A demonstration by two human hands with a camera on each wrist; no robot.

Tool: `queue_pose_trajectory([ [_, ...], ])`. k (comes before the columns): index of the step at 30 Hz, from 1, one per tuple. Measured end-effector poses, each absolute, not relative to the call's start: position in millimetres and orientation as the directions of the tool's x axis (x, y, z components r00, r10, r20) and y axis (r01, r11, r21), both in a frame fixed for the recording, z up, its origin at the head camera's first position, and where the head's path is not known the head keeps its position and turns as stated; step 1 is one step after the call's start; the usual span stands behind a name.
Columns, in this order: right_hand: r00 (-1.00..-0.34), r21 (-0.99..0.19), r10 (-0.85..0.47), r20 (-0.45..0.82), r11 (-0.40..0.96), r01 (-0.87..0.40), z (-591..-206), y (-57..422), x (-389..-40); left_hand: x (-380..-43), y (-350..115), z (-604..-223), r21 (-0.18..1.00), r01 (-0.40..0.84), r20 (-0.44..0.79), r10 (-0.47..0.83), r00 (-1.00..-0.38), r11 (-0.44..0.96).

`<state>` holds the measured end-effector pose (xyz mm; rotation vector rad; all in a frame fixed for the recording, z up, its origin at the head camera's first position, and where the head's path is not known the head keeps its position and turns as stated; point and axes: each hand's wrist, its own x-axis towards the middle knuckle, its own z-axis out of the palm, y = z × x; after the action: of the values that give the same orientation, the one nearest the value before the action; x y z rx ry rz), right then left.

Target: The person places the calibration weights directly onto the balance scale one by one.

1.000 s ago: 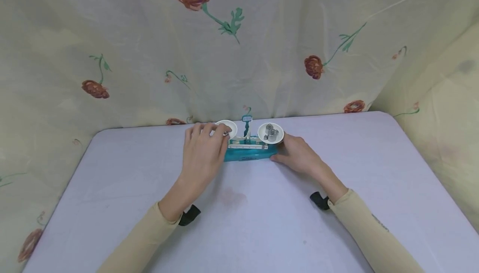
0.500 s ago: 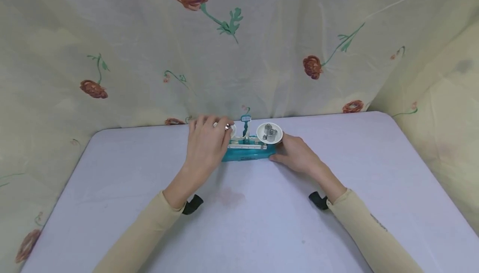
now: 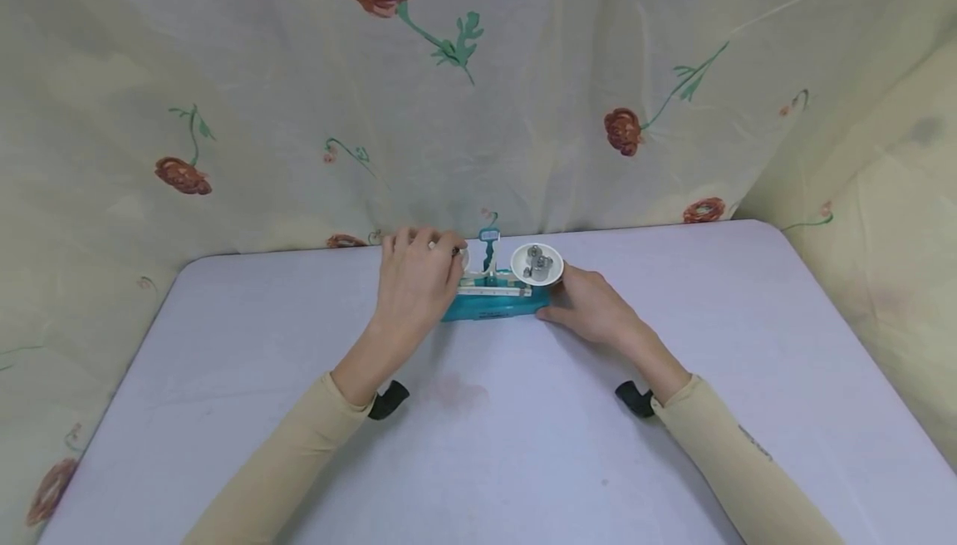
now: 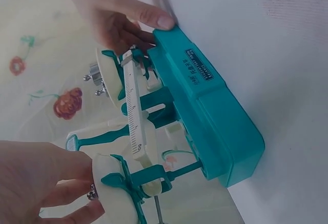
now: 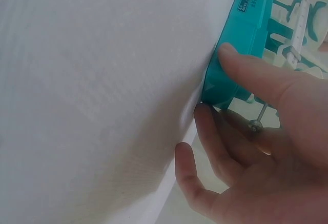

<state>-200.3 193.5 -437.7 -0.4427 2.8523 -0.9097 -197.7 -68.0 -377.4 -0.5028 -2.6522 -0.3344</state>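
A teal balance scale (image 3: 489,306) with two white pans stands near the table's far edge. My left hand (image 3: 419,275) is over the left pan (image 4: 115,190), its fingers bent around a small metal weight (image 4: 92,192) at the pan's face. The hand hides most of that pan in the head view. My right hand (image 3: 594,304) grips the right end of the base, with the thumb on the front and the fingers behind. Several metal weights (image 3: 538,264) sit in the right pan (image 3: 555,274).
A pale cloth covers the table (image 3: 478,445). Behind it hangs a flowered curtain (image 3: 523,113), close to the scale. Black wrist mounts (image 3: 389,400) stick out from the cuffs of both sleeves (image 3: 299,454).
My left hand has shifted slightly right and farther over the left pan, covering more of it. The shiny weight at its fingertips shows less. My right hand keeps its grip on the base.
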Motion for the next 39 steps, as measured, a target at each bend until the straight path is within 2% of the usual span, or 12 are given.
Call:
queue_pose_trajectory([
  [39,-0.947,-0.595,-0.320,-0.018,0.764,-0.247,-437.4,193.5,-199.0,-199.9,-67.4,-381.9,0.138,0.454,0.474,0.343,-0.811,0.880],
])
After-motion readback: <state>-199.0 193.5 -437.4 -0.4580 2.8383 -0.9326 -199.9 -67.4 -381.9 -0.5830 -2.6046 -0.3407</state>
